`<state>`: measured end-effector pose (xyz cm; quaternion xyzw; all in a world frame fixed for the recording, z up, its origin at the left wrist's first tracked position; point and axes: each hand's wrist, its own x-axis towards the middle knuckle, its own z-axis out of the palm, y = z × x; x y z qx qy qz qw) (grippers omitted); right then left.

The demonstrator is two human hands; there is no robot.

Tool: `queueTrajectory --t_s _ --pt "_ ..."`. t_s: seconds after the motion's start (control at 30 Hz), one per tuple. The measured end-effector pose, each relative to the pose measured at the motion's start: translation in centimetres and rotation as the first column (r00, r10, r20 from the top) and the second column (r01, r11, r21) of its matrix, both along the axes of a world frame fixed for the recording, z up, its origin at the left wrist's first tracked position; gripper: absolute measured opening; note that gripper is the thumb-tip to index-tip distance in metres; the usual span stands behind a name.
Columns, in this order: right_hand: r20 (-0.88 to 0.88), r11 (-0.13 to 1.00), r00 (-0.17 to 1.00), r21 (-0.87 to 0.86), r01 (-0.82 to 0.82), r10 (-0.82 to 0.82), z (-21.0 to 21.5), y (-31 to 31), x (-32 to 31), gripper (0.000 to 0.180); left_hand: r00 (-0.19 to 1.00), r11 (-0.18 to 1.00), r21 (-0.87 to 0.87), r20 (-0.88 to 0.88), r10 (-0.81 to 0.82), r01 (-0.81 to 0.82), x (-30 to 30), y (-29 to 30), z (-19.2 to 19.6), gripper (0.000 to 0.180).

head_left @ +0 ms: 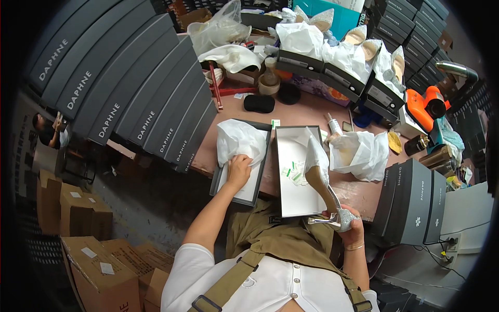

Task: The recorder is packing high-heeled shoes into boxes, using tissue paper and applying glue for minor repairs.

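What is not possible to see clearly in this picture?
- Head view: the box bottom under the left hand is covered by white paper.
- The toe of the shoe is inside the right hand grip.
- The small green tags are too small to tell.

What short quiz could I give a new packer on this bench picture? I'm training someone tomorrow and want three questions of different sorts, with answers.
1. True or false: the right hand holds a glittery high-heeled shoe.
2. What does the left hand touch? A) white tissue paper in an open box B) the orange tool C) a cardboard carton
3. Fill in: the second open box, under the shoe, holds small ____ paper tags.

Key: 1 true; 2 A; 3 green-and-white.
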<state>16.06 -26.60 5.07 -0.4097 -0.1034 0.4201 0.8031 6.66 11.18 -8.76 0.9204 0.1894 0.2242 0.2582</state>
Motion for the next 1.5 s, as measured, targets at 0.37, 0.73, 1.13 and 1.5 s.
queueTrajectory --t_s 0.37,0.73,1.13,1.5 --pt "0.218 0.982 0.969 0.118 -0.147 0.119 2.1 0.8 0.7 0.071 0.953 0.752 -0.635 0.302 0.031 0.176 4.1 9.4 19.5 0.016" --pt "-0.003 0.982 0.988 -0.103 -0.157 0.157 -0.8 4.2 -0.3 0.075 0.987 0.966 0.222 0.062 -0.151 0.133 1.4 0.6 14.6 0.040" --pt "0.010 0.982 0.982 -0.006 -0.188 0.188 0.7 2.0 -1.5 0.079 0.879 0.922 -0.005 -0.298 -0.371 0.388 5.8 2.0 8.3 0.044" --pt "-0.012 0.960 0.970 0.144 -0.240 0.244 2.9 3.6 -2.2 0.074 0.992 0.368 -0.927 0.030 -0.120 0.073 5.3 2.0 10.0 0.011"
